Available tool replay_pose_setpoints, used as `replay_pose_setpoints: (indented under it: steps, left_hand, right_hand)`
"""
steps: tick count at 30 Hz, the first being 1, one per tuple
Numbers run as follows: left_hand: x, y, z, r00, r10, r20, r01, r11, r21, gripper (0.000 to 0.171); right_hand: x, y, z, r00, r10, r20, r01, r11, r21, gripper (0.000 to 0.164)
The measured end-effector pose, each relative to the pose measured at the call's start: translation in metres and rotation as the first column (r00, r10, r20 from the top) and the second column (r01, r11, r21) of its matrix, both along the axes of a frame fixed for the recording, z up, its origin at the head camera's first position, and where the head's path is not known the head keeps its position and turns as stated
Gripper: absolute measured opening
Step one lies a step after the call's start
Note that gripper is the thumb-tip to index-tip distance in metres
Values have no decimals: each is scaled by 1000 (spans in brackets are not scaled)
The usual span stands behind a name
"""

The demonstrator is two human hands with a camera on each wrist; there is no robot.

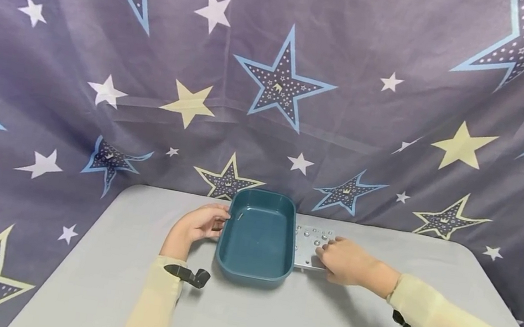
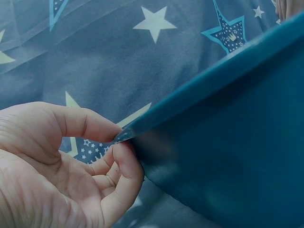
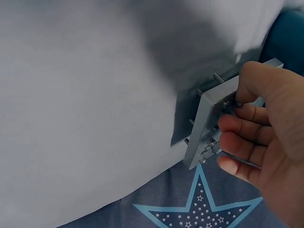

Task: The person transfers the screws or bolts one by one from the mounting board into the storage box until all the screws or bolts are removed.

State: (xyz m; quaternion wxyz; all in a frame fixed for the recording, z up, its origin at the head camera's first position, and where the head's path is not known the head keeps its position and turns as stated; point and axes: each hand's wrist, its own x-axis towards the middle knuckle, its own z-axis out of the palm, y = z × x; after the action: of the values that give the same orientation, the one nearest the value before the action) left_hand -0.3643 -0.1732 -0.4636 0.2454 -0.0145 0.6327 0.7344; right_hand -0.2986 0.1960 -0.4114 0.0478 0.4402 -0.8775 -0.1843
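Observation:
A deep teal plastic bin (image 1: 259, 236) sits on the table, its mouth facing up. My left hand (image 1: 203, 222) pinches its left rim between thumb and index finger, and the left wrist view shows the rim (image 2: 156, 111) at the fingertips. Right beside the bin is a silver metal plate (image 1: 304, 256) fitted with several bolts, whose shanks (image 3: 217, 78) stick out underneath. Over the plate's right part, my right hand (image 1: 346, 261) pinches a bolt at the plate's face with thumb and index finger, mostly hidden by the fingertips. The other fingers curl beside a bolt with a nut (image 3: 211, 149).
Inside the bin, near its upper left, lies a small metal piece (image 1: 240, 217). The pale grey table (image 1: 230, 321) ends at a purple star-patterned curtain (image 1: 264, 147) close behind the bin and plate. Each wrist wears a dark camera strap (image 1: 188, 275).

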Motion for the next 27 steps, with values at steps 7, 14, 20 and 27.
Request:
replay_pose_setpoints:
  steps: [7,14,20,27]
  left_hand:
    - [1,-1,1,1000,-11,-5,11,1000,15,15]
    - [-2,1,-1,1000,-27,-10,27,1000,14,15]
    - [-3,2,-3,1000,-25,-19,24,1000,-6,13]
    - [-3,0,-1,1000,-27,-15,27,1000,-2,13]
  right_hand:
    - [-1,0,-3,1000,9,-4,-9,1000,-14,25]
    - [-3,2,-5,999,26,-23,-26,999,-22,23]
    - [-5,8,-9,997,60,-40,-62,997,-53,23]
    - [-9,12,-13,991,112,-78,-117,992,-54,23]
